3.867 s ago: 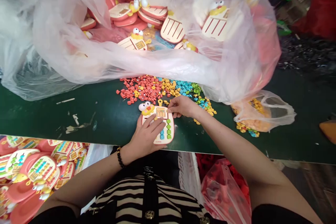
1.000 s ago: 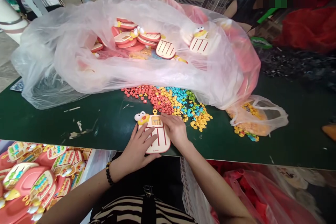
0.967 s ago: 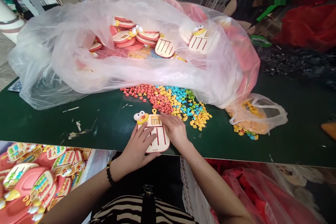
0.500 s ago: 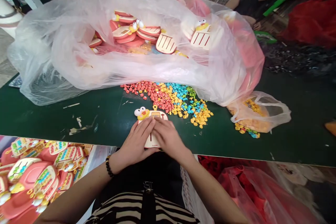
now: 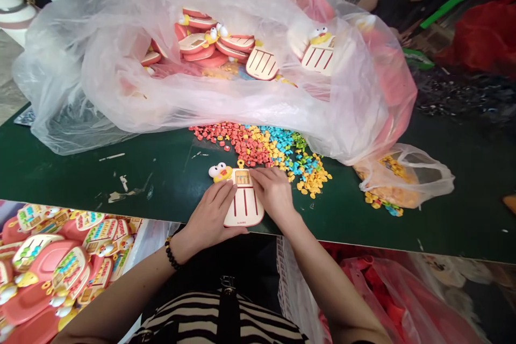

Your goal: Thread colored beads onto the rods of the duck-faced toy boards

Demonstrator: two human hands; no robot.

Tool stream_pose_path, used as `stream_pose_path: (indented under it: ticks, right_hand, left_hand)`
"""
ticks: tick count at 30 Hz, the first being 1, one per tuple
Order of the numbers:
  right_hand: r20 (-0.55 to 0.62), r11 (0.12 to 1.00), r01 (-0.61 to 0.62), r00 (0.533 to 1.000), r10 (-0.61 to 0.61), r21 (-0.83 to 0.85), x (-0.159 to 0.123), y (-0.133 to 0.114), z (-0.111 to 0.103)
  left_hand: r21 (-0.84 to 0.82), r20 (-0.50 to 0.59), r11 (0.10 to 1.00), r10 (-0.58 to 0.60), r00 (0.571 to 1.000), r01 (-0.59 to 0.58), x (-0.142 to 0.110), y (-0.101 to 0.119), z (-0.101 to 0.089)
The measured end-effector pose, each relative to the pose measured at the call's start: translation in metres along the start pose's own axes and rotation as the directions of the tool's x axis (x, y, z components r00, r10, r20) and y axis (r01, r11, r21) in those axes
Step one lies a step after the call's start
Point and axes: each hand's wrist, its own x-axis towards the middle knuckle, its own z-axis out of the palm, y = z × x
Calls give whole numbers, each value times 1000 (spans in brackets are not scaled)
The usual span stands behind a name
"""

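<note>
A cream toy board (image 5: 243, 207) with a pink rim, dark red slots and a duck head with big white eyes (image 5: 220, 170) lies at the table's front edge. A small gold panel with coloured print (image 5: 242, 178) sits near its top, and a yellow ring sticks up above it. My left hand (image 5: 203, 215) grips the board's left side, fingers over its face and thumb along the bottom edge. At the upper right corner is my right hand (image 5: 276, 193), its fingers pressed together and touching the board; whatever is between the fingertips is hidden.
Behind the board lies a pile of small red, yellow, blue and green pieces (image 5: 258, 145). A large clear plastic bag (image 5: 226, 102) holds more boards. A small bag of yellow pieces (image 5: 399, 183) stands right. Boards with coloured pieces (image 5: 60, 263) fill the lower left. A person sits at far right.
My right hand has moved right, off the middle of the board to its upper right corner, uncovering the printed panel and slots. My left hand keeps its hold. The view has shifted slightly.
</note>
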Motion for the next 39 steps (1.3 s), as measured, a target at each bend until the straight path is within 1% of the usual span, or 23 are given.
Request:
stream_pose_path:
  ticks: [2, 4, 8, 11, 13, 15, 17, 18, 19, 20, 22, 24, 26, 27, 29, 32, 34, 37, 39]
  right_hand:
    - [36, 999, 25, 999, -23, -42, -6, -9, 3]
    - [55, 996, -2, 998, 7, -88, -12, -15, 4]
    - [74, 989, -70, 994, 79, -127, -23, -26, 3]
    - [85, 994, -69, 993, 76, -85, -38, -42, 2]
    - [79, 999, -29, 996, 31, -23, -44, -55, 3]
    - [80, 997, 28, 996, -34, 77, -41, -59, 3]
    - [65, 985, 34, 997, -46, 171, -27, -50, 2]
    - [38, 981, -6, 999, -1, 191, -16, -42, 2]
    - [-16, 983, -62, 998, 66, 171, -5, -31, 2]
    - [-31, 986, -108, 993, 112, 130, 7, -21, 2]
    - [57, 992, -121, 991, 119, 40, 28, -2, 5]
    - [168, 996, -76, 982, 81, -37, 43, 9, 9]
    - [234, 997, -21, 971, 39, -78, 50, 13, 12]
    - [245, 997, -6, 969, 26, -82, 51, 14, 12]
    - [214, 999, -16, 976, 25, -41, 48, 15, 11]
    - [73, 993, -78, 995, 72, 83, 34, 14, 5]
    - [0, 991, -79, 997, 79, 106, 21, 11, 2]
    - [-20, 996, -46, 999, 48, 79, 3, 6, 0]
    - [-22, 994, -29, 999, 31, 107, -4, 3, 1]
  left_hand:
    - [19, 18, 1000, -20, 1000, 19, -1, 1, 0]
    - [34, 21, 998, -54, 998, 53, -1, 3, 0]
    - [22, -50, 995, -97, 994, 99, -1, 5, -1]
    - [-23, -106, 995, -96, 990, 94, -2, 6, 0]
    - [-43, -126, 996, -88, 988, 83, -2, 5, 0]
    - [-54, -136, 996, -84, 987, 77, -3, 4, 0]
    - [-48, -137, 997, -74, 988, 68, -2, 2, -1]
    - [-40, -122, 997, -64, 990, 59, -2, 1, -2]
    - [-23, -95, 998, -53, 994, 51, 0, 0, -4]
    - [2, -58, 999, -42, 997, 42, 1, 0, -6]
    - [59, 38, 997, -45, 998, 42, 5, 1, -11]
    - [101, 114, 993, -71, 991, 60, 8, 4, -15]
    - [112, 134, 990, -101, 986, 87, 9, 7, -15]
    - [108, 120, 989, -109, 987, 96, 9, 7, -15]
    - [93, 60, 990, -114, 992, 109, 7, 8, -12]
    - [60, -20, 992, -106, 994, 107, 2, 6, -8]
    - [29, -39, 995, -92, 995, 93, -1, 4, -6]
    - [-11, -54, 998, -64, 996, 64, -2, 2, -4]
    - [-11, -57, 998, -58, 997, 58, -1, 1, -4]
